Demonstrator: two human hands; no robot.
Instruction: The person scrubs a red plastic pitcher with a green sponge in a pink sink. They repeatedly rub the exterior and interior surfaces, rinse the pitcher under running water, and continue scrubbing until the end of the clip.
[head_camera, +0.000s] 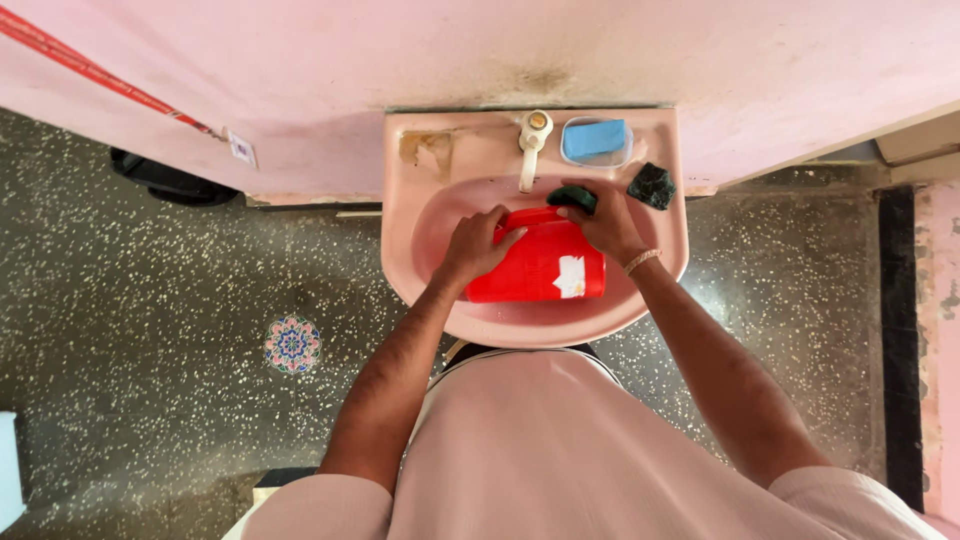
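This looks like a home washroom: a pink basin (660, 270) with a white tap (531, 145) and a blue soap dish (595, 140) hangs on a stained pink wall (400, 50) above a speckled terrazzo floor (150, 300).

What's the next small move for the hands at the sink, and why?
Probably rub the dark green scrubber along the red container. The right hand already presses the scrubber to the container's upper edge, the left hand steadies its near end, and it lies inside the pink basin under the tap.
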